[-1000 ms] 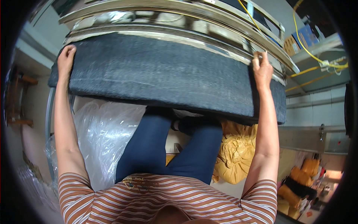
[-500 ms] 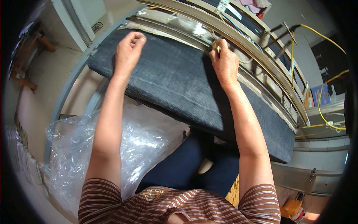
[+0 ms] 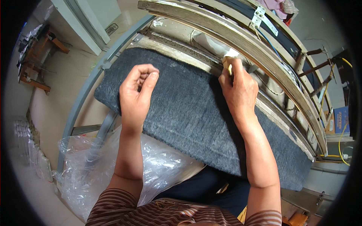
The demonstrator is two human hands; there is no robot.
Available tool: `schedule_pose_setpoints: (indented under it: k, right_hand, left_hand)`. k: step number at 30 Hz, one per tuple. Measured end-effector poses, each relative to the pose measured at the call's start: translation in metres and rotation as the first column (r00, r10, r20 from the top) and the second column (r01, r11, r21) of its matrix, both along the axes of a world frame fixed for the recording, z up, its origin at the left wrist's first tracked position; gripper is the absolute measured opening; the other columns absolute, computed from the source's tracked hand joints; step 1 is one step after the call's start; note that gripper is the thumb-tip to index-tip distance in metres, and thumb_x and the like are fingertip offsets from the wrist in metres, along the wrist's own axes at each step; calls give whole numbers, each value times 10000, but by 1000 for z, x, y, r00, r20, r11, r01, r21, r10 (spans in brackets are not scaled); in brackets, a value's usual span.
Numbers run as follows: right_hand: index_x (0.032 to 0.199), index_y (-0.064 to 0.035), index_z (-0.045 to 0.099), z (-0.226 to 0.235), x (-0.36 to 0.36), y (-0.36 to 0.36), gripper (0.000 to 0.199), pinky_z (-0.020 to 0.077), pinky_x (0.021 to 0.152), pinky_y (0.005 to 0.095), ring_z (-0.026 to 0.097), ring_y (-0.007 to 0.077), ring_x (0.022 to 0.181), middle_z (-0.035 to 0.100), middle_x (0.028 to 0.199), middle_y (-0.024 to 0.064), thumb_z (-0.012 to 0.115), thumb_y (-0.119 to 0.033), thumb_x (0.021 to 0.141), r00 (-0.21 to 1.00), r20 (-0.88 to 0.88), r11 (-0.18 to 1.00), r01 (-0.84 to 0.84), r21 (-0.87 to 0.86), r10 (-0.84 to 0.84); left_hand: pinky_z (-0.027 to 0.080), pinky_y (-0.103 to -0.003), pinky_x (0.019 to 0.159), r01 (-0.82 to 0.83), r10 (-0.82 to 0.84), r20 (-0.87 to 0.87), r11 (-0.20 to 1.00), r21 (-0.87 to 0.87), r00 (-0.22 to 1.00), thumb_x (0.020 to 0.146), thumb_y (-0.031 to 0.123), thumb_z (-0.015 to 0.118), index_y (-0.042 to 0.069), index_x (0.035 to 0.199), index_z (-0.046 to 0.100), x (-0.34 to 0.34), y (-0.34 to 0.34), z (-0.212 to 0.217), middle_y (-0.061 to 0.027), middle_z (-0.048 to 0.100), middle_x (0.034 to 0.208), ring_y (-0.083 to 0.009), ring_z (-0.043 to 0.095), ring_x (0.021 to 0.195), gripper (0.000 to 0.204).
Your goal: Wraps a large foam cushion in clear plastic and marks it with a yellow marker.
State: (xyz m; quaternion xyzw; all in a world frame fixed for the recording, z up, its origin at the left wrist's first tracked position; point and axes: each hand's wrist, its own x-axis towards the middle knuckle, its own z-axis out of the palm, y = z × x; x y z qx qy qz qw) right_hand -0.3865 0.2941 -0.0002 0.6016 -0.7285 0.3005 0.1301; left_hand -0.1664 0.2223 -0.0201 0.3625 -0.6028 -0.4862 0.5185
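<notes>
A dark grey, fuzzy-covered board or pad (image 3: 188, 113) lies slantwise in front of me. Above its left part hovers my left hand (image 3: 136, 88), fingers curled in and thumb tip against the forefinger; anything pinched there is too small to make out. My right hand (image 3: 241, 84) is at the pad's far edge, closed around a small yellowish-tan piece (image 3: 227, 64) whose kind I cannot tell. That piece sits by the pale strip and metal rail (image 3: 188, 48) running along the far edge.
Beyond the rail rises a long wooden frame (image 3: 211, 26) with wires and metal fittings. Crumpled clear plastic sheeting (image 3: 162, 160) lies below the pad at left, near a grey-blue metal frame (image 3: 77, 101). A wooden stool (image 3: 36, 81) stands far left; a blue box (image 3: 341, 119) is at right.
The whole view has shifted, so the scene sits lower and further right. My left hand is now a little nearer me over the pad; my right hand stays at the far edge with its piece.
</notes>
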Motion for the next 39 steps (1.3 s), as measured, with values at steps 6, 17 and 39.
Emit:
schedule_pose_setpoints:
  k: [6,17,39]
  right_hand:
    - [1000,-50,542,-5,-4,-4,276,462,530,378,576,261,570,544,643,96,646,-41,744,996,-56,991,-81,-109,75]
    - [856,-40,512,-22,-5,-3,172,473,513,422,587,326,560,560,611,125,590,-122,727,941,157,944,-267,-194,299]
    - [876,-77,669,-5,-174,309,135,470,753,387,580,275,880,602,864,79,654,-188,800,846,-101,851,523,-37,-524]
  left_hand:
    - [372,-156,644,23,-24,83,1000,16,996,894,22,568,15,957,591,6,2,3,43,550,823,-6,456,702,68]
    - [409,-197,682,-169,191,348,981,-92,918,881,127,623,76,957,649,-13,7,9,2,615,920,-64,531,799,96]
    - [362,-172,687,34,63,325,958,-286,944,908,199,615,33,1013,648,-2,-42,-26,54,547,863,-29,434,758,199]
